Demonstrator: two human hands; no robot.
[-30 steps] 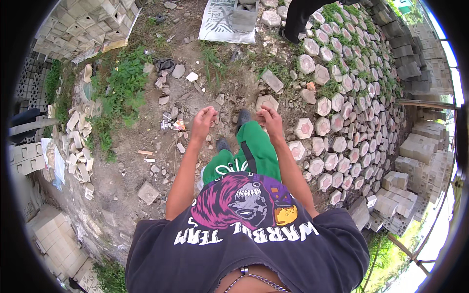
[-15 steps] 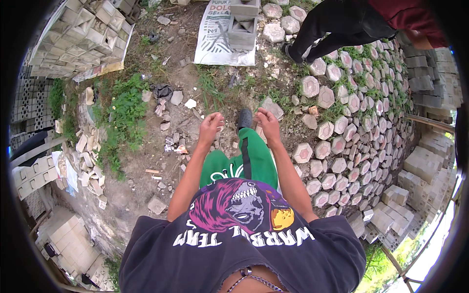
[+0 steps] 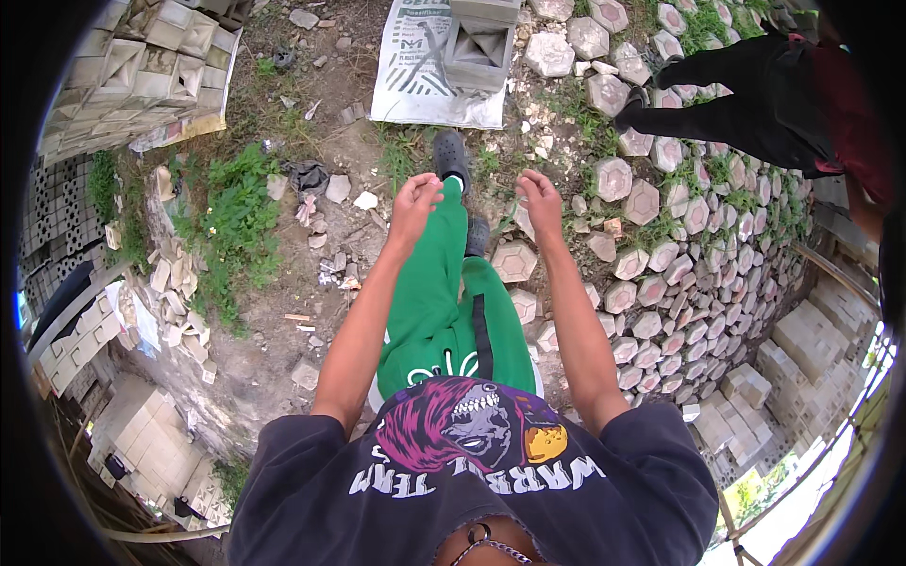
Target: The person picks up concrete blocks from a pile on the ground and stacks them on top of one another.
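Note:
My left hand (image 3: 415, 208) is held out in front of me above the green trousers, its fingers loosely curled with nothing in them. My right hand (image 3: 541, 205) hovers to the right over the dirt, also empty, with fingers bent and partly apart. Neither touches anything. Ahead of both hands, grey concrete blocks (image 3: 479, 79) with a pyramid-shaped recess stand on a white printed sack (image 3: 401, 71) laid on the ground. One of my dark clogs (image 3: 451, 156) is forward, just short of the sack; the other clog (image 3: 478, 236) is behind it.
Hexagonal pavers (image 3: 642, 200) cover the ground on the right, where a person in dark trousers (image 3: 727, 121) stands. Patterned blocks (image 3: 156, 66) are stacked at the far left, above green weeds (image 3: 236, 203) and broken pieces (image 3: 179, 311). More blocks (image 3: 812, 340) line the right edge.
I have stepped forward, nearer the sack and blocks. My hands have moved forward and farther apart. The other person has shifted to the right in view.

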